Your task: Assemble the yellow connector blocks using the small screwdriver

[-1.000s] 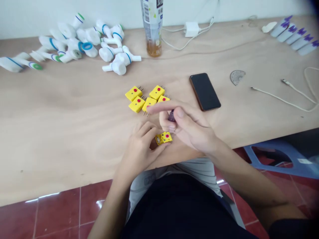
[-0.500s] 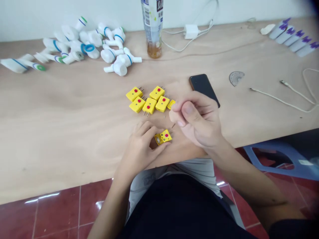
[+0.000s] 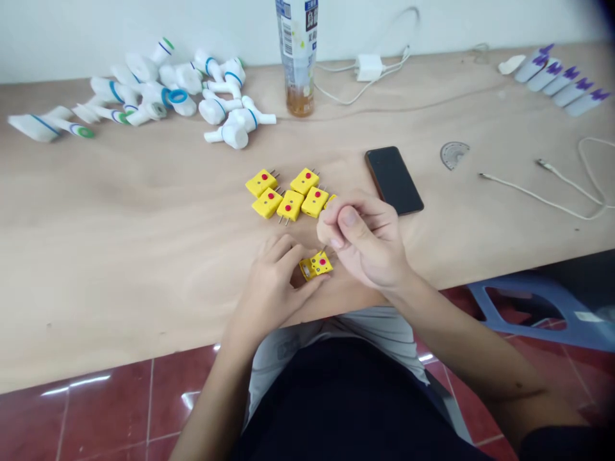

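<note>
My left hand (image 3: 273,275) grips a small yellow plug (image 3: 314,264) between thumb and fingers on the table. The plug lies opened up, showing a red dot and small screws or holes. My right hand (image 3: 368,240) is closed in a pinch above it. From its fingers a thin metal screwdriver-like tool (image 3: 325,248) points down, its tip at the plug's upper edge; whether it touches cannot be made out, and its handle is hidden in the fist. Just beyond, several closed yellow plugs (image 3: 290,206) with red dots and metal pins lie together. A yellow cover (image 3: 330,200) is partly hidden behind my right hand.
Behind the right hand lies a black phone (image 3: 394,180). White jointed pieces (image 3: 235,131) with coloured rings cover the back left. A drink bottle (image 3: 300,70), a charger (image 3: 369,67), a protractor (image 3: 453,155), a white cable (image 3: 538,197) and purple-topped tubes (image 3: 564,84) stand or lie farther out.
My right hand has moved left and slightly down, bringing the tool's tip to the opened plug. My left hand keeps its hold on the plug. The view has shifted slightly.
</note>
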